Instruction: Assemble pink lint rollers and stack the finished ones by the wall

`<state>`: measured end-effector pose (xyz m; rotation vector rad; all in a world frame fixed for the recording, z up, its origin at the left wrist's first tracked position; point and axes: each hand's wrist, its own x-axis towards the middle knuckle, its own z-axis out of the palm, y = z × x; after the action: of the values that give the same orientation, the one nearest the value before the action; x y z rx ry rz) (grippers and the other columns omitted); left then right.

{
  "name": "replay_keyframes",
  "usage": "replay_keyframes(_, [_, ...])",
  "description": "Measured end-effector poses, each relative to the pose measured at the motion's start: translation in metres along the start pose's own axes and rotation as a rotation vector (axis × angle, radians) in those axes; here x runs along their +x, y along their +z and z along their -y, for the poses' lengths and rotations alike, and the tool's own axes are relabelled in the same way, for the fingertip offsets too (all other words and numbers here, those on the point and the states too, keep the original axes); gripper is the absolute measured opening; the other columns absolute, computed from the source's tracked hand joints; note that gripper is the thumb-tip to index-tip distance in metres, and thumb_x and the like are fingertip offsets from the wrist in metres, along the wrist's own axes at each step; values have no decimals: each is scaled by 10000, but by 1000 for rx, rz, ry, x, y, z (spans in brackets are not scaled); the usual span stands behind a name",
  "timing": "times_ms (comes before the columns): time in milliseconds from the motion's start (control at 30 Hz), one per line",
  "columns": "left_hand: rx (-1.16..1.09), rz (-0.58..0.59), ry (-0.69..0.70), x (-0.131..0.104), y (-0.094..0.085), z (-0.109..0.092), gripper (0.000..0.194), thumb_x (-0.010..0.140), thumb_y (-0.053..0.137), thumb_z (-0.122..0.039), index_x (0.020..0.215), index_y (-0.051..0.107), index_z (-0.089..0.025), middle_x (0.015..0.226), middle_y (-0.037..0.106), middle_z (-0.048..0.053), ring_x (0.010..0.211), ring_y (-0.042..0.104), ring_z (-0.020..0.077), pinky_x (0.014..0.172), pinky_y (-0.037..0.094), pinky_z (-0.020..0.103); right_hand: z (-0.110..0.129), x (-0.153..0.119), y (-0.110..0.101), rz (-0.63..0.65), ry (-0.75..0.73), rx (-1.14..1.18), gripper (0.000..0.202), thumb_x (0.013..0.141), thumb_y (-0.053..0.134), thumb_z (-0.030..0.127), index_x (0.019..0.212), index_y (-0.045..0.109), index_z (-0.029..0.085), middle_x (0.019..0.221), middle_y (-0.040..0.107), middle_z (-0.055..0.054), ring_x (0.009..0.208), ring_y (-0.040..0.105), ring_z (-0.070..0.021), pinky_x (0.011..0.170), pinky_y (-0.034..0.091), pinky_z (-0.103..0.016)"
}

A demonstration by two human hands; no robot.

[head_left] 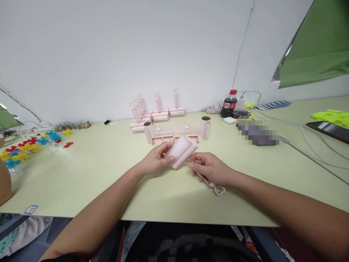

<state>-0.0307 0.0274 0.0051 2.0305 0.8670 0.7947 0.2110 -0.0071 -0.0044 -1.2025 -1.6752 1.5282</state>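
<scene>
My left hand (159, 159) is closed around the pink cover of a lint roller (182, 151), tilted above the table. In my right hand (208, 167) is the roller's pink handle with a heart-shaped loop (219, 190) pointing toward me. The handle's far end meets the cover's lower right side; whether the two are joined I cannot tell. Just beyond my hands lie two open pink lint roller cases (163, 139) with small parts inside. A paper-cored roll (206, 128) stands on the right of them, another roll (147, 131) on the left.
Several pink lint rollers (158, 116) stand handle-up near the wall. On the right are a cola bottle (229, 104), a white case (229, 120), a blurred dark object (256, 133) and cables (302, 127). Colourful flower-shaped pieces (29, 147) lie at the left, near another person's arm (4, 182).
</scene>
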Motion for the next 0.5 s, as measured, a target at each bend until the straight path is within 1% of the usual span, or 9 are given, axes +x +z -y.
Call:
replay_keyframes(33, [103, -50, 13, -1, 1, -3, 510, 885, 596, -453, 1336, 515, -229, 1297, 571, 112, 1141, 559, 254, 917, 483, 380, 1, 1, 0, -4, -1, 20, 297, 817, 655, 467, 815, 575, 180, 642, 595, 21, 385, 490, -68, 329, 333, -186])
replay_keyframes(100, [339, -254, 73, -3, 3, -15, 493, 889, 597, -415, 1337, 518, -227, 1276, 568, 117, 1153, 543, 252, 936, 474, 401, 2, 3, 0, -17, 5, 72, 335, 784, 688, 494, 801, 578, 178, 656, 623, 6, 419, 542, -88, 353, 371, -193])
replay_keyframes(167, [521, -452, 187, -7, 9, -29, 377, 906, 576, -339, 1258, 566, -204, 1126, 615, 103, 1045, 580, 217, 889, 492, 376, 4, 5, 1, -29, 31, 151, 367, 761, 706, 519, 788, 575, 177, 679, 651, -11, 455, 585, -113, 394, 428, -219])
replay_keyframes(200, [574, -467, 262, -9, 14, -37, 306, 919, 550, -293, 1208, 586, -197, 1022, 635, 81, 951, 600, 189, 837, 505, 342, 4, 5, 2, -30, 45, 199, 376, 756, 711, 526, 786, 574, 177, 684, 659, -16, 467, 597, -124, 421, 457, -238])
replay_keyframes(267, [654, -291, 429, -14, 28, -49, 255, 925, 514, -216, 1169, 587, -200, 887, 652, 38, 802, 606, 146, 735, 507, 275, 4, 5, 5, -27, 45, 312, 385, 756, 715, 531, 800, 578, 174, 658, 649, -7, 478, 597, -131, 458, 478, -259])
replay_keyframes(300, [709, -148, 504, -16, 37, -53, 276, 918, 510, -198, 1186, 576, -202, 894, 661, 34, 783, 608, 140, 705, 502, 260, 5, 4, 7, -21, 30, 368, 383, 759, 719, 526, 811, 581, 172, 645, 639, 1, 488, 588, -126, 467, 468, -250])
replay_keyframes(367, [843, 4, 611, -16, 53, -54, 306, 896, 512, -187, 1196, 572, -179, 946, 671, 55, 796, 610, 157, 666, 491, 267, 6, 2, 11, -9, -22, 452, 375, 777, 717, 514, 825, 585, 167, 629, 608, 21, 511, 550, -102, 474, 423, -216])
replay_keyframes(433, [961, 19, 677, -13, 63, -51, 289, 885, 507, -163, 1162, 589, -161, 915, 666, 58, 783, 604, 167, 623, 472, 274, 8, -1, 13, -25, -65, 477, 368, 803, 699, 513, 817, 584, 163, 628, 581, 34, 527, 505, -83, 467, 377, -194])
replay_keyframes(500, [1024, -42, 761, -6, 64, -49, 222, 896, 504, -154, 1086, 618, -159, 818, 644, 35, 727, 585, 159, 597, 456, 275, 10, -4, 14, -54, -91, 461, 367, 831, 665, 521, 808, 583, 164, 646, 581, 30, 556, 513, -90, 482, 390, -198])
